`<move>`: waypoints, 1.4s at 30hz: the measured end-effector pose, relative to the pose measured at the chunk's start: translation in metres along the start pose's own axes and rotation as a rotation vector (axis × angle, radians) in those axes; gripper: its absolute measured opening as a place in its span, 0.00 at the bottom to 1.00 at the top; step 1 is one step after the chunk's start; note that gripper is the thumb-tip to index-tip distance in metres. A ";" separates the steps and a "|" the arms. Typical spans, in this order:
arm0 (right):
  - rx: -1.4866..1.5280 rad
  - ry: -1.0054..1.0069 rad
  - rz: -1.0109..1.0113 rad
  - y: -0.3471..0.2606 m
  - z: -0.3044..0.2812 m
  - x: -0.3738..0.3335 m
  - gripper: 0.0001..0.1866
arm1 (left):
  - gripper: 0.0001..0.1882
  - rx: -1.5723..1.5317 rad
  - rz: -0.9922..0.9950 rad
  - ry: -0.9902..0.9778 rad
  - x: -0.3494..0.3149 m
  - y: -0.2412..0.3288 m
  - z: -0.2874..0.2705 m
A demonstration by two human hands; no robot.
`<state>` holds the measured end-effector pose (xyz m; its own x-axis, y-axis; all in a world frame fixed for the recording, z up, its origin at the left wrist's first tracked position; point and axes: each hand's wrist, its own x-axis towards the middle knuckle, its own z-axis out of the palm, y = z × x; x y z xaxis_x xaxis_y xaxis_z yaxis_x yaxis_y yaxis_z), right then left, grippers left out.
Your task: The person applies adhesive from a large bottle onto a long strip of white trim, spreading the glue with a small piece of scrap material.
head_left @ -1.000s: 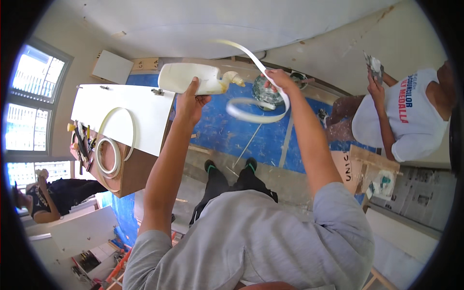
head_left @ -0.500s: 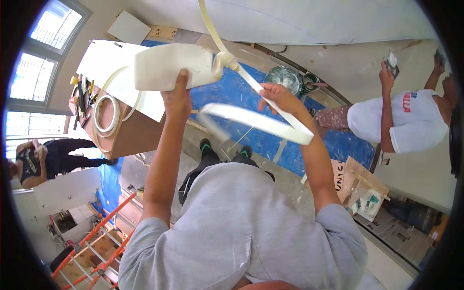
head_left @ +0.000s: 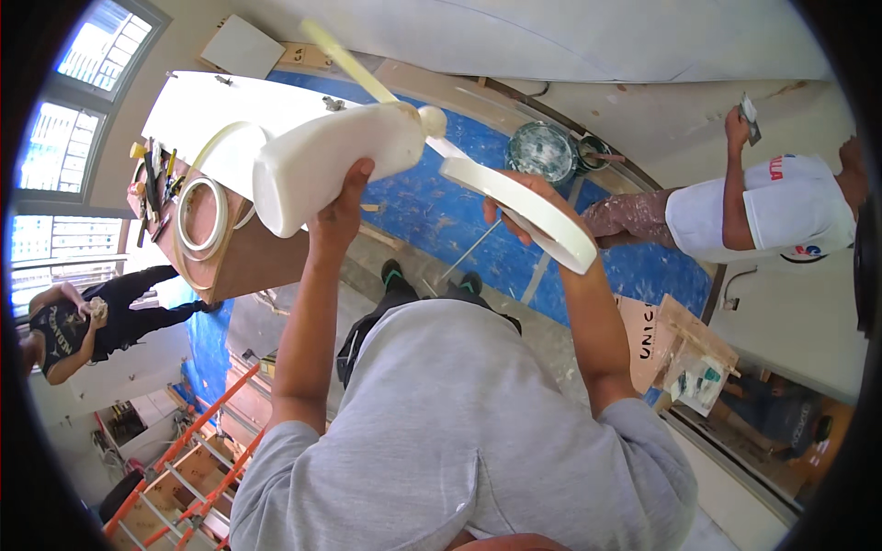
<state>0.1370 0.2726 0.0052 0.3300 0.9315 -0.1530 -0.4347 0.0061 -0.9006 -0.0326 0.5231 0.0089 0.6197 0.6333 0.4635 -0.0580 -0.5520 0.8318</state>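
Note:
My left hand (head_left: pixel 340 211) is closed around a white plastic bottle (head_left: pixel 331 163), held tilted with its neck up to the right. At the neck, a rounded cream-coloured tip (head_left: pixel 432 121) meets a long, narrow, flexible strip (head_left: pixel 347 61), pale yellow at its far end and white nearer me. My right hand (head_left: pixel 528 207) grips this strip beyond the bottle; a white loop of it (head_left: pixel 537 220) bends over the hand and partly hides the fingers. Whether any liquid leaves the bottle, I cannot tell.
Left, a worktable (head_left: pixel 248 257) bears a white panel (head_left: pixel 207 110), coiled edging strip (head_left: pixel 188 220) and hand tools. Blue sheeting (head_left: pixel 432 197) covers floor near a bucket (head_left: pixel 544 151). An orange ladder (head_left: pixel 179 450) stands lower left. One person (head_left: pixel 763 211) works at right, another (head_left: pixel 83 317) stands at left.
The bottle has tipped, its base dropping and its neck rising. The strip's far end has come down into view, and the loop has drawn in around my right hand.

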 end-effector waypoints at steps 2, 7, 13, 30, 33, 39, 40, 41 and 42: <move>-0.043 0.027 -0.032 -0.002 0.009 -0.002 0.36 | 0.13 0.127 0.097 0.010 0.005 -0.003 -0.010; -0.043 0.028 -0.047 0.007 0.004 0.002 0.35 | 0.14 0.102 0.063 0.098 0.006 0.007 -0.021; -0.064 0.078 -0.032 0.003 0.019 0.000 0.28 | 0.23 0.065 -0.056 0.025 0.006 0.012 -0.036; -0.013 0.060 -0.038 -0.002 0.028 -0.015 0.33 | 0.15 0.264 0.219 0.248 0.032 0.035 -0.046; 0.102 -0.030 -0.138 0.011 0.016 -0.015 0.34 | 0.15 0.309 0.292 0.169 0.027 0.044 -0.045; 0.133 -0.134 -0.143 0.008 0.010 -0.017 0.38 | 0.23 0.070 0.092 0.132 0.037 0.038 -0.053; 0.131 -0.112 -0.190 0.006 0.017 -0.017 0.32 | 0.27 0.152 0.120 0.085 0.033 0.039 -0.053; 0.127 -0.089 -0.241 0.003 0.024 -0.016 0.25 | 0.25 0.183 0.143 0.096 0.034 0.042 -0.053; 0.127 -0.081 -0.204 0.005 0.022 -0.018 0.28 | 0.24 0.212 0.162 0.110 0.033 0.045 -0.052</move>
<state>0.1108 0.2636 0.0124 0.3555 0.9324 0.0646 -0.4692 0.2378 -0.8505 -0.0554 0.5472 0.0777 0.5264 0.5762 0.6252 0.0223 -0.7444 0.6673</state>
